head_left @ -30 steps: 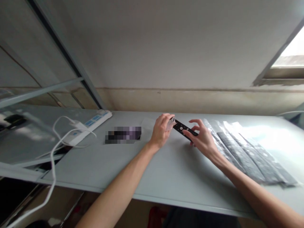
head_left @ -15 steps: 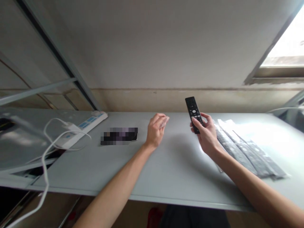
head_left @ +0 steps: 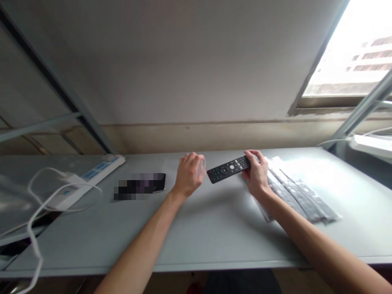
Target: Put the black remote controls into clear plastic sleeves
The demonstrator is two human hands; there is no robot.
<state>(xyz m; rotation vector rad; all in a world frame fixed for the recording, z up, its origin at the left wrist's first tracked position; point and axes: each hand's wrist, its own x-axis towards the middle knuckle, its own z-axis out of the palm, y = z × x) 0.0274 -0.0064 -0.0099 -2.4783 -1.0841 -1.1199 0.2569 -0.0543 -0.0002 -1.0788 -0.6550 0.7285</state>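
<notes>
My right hand (head_left: 256, 173) grips the far end of a black remote control (head_left: 228, 168). The remote lies nearly level above the table, button side up, its other end pointing left towards my left hand (head_left: 187, 175). That left hand is curled closed around a clear plastic bag (head_left: 201, 167), of which only a small crumpled, rounded part shows beyond the fingers. A narrow gap separates the bag from the remote's tip. Beneath and beyond my right wrist, several remotes in clear plastic bags (head_left: 295, 194) lie side by side on the table.
On the grey table (head_left: 196, 228), a phone-like dark object (head_left: 159, 183), partly pixelated, lies left of my left hand. A white power strip (head_left: 101, 169) with a looping white cable (head_left: 32, 228) is at the far left. Metal frame posts (head_left: 358, 110) and a wall bound the table.
My right hand has turned the remote from upright to nearly level, its tip now near my left hand. The view has shifted to the right; the plastic in my left hand shows as a rounded opening.
</notes>
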